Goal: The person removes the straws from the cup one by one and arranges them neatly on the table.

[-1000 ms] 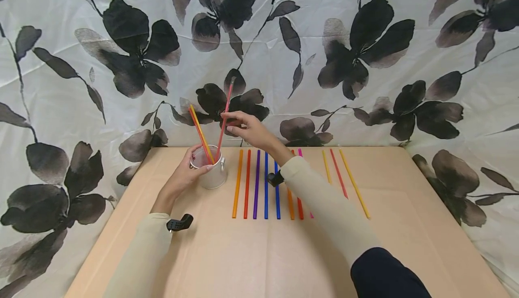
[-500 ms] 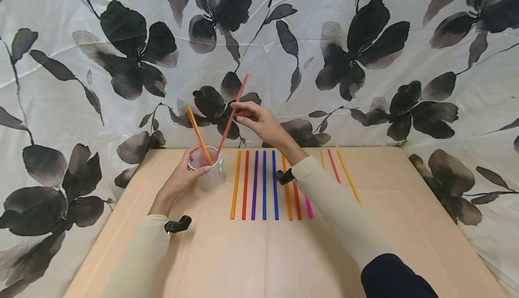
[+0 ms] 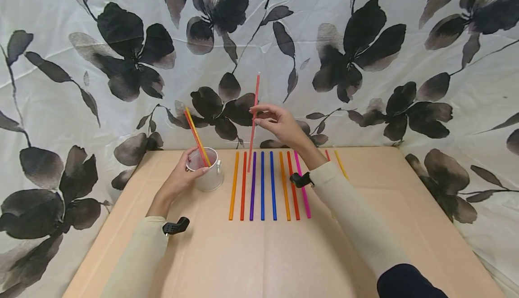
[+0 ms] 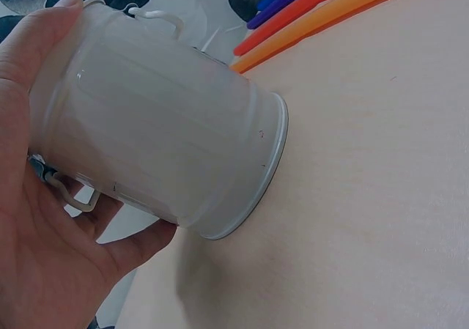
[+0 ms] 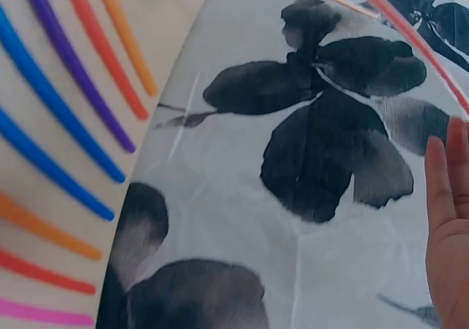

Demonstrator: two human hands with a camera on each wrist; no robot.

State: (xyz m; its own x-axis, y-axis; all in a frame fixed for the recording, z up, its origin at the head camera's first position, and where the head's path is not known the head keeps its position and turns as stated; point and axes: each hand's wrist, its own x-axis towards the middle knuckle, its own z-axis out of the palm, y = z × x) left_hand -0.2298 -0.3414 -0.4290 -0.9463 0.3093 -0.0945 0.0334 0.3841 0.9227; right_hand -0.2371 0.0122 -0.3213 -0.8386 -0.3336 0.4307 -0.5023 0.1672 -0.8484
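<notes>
My left hand (image 3: 178,176) grips a small white pail (image 3: 210,182) with side handles, thumb at its rim. The left wrist view shows the pail (image 4: 161,124) from the side, with fingers below it. A red straw and a yellow straw (image 3: 201,144) lean out of its mouth. Up over the back of the table, my right hand (image 3: 284,124) pinches another red straw (image 3: 257,92) between thumb and fingers. That straw stands nearly upright, its lower end over the row of straws. In the right wrist view the held straw (image 5: 407,32) crosses the top right corner.
Several straws lie side by side on the table (image 3: 227,257), among them orange, red, purple (image 3: 253,190), blue (image 3: 262,190) and pink (image 3: 305,196). Farther right, my right forearm partly hides a yellow straw (image 3: 341,165) and a red one. A floral cloth (image 3: 275,64) hangs behind the table.
My right hand has drawn the red straw out of the pail and carried it to the right, turning it more upright. The left hand keeps its hold on the pail.
</notes>
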